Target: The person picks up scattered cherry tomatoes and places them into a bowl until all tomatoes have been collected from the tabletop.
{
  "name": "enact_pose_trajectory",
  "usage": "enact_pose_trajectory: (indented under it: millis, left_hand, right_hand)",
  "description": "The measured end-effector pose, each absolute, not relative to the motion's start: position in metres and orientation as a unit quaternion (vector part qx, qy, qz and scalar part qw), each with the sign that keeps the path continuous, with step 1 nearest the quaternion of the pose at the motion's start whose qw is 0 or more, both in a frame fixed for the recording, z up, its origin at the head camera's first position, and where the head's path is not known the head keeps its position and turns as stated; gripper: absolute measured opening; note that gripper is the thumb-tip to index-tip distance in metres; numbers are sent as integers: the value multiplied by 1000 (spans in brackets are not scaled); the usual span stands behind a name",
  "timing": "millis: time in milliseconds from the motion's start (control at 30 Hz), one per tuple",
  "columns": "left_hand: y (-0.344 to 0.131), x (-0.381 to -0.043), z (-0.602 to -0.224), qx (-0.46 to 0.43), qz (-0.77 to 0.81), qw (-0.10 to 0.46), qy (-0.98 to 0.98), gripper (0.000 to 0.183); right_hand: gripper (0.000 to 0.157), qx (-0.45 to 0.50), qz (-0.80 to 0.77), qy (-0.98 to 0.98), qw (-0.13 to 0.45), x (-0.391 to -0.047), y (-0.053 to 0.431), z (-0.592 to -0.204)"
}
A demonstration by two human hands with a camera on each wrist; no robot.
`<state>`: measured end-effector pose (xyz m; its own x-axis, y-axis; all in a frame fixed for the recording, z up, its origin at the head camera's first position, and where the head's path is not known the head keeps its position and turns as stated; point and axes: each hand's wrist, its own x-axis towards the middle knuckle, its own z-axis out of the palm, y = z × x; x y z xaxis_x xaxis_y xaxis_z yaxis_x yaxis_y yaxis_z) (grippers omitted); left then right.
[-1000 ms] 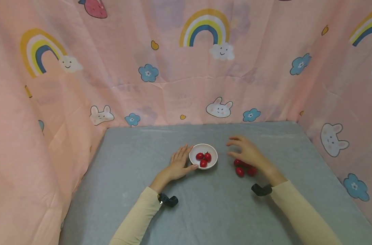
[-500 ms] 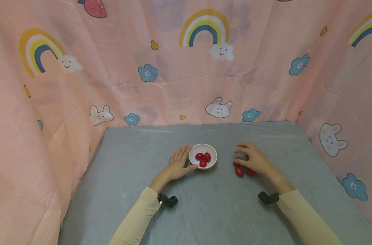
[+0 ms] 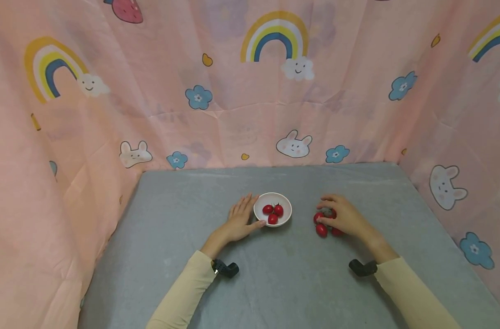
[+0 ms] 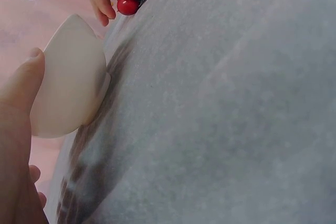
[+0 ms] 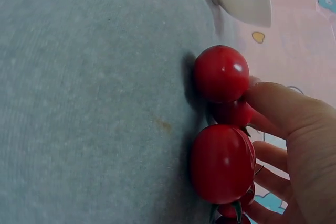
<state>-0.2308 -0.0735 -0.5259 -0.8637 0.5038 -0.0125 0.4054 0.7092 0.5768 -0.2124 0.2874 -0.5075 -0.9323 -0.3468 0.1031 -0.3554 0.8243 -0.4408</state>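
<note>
A small white bowl [image 3: 260, 215] with red cherry tomatoes [image 3: 273, 219] in it stands at mid-table. My left hand [image 3: 238, 224] rests along its left side, fingers spread and thumb at the near rim; in the left wrist view the thumb touches the bowl's outer wall [image 4: 71, 82]. Right of the bowl lies a cluster of several loose cherry tomatoes [image 3: 321, 230]. My right hand [image 3: 344, 215] is over this cluster, partly hiding it. In the right wrist view its thumb touches a round tomato [image 5: 221, 74], while the other fingers [image 5: 273, 156] reach loosely behind the cluster.
A grey cloth [image 3: 270, 283] covers the table. Pink printed curtain [image 3: 233, 123] encloses the back and both sides. Each wrist wears a black camera, one on the left [image 3: 226, 268] and one on the right [image 3: 363, 268].
My right hand has moved from beside the bowl to the right and down among the loose tomatoes. The left hand and the bowl have stayed in place.
</note>
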Motion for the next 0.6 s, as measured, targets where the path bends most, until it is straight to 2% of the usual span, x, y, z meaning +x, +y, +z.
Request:
enact_pose_trajectory:
  millis: [600]
  left_hand:
    - [-74,-233,-530,247,280,84,924,87]
  right_hand:
    - [40,182,227,-957,-3,-212,286,-507]
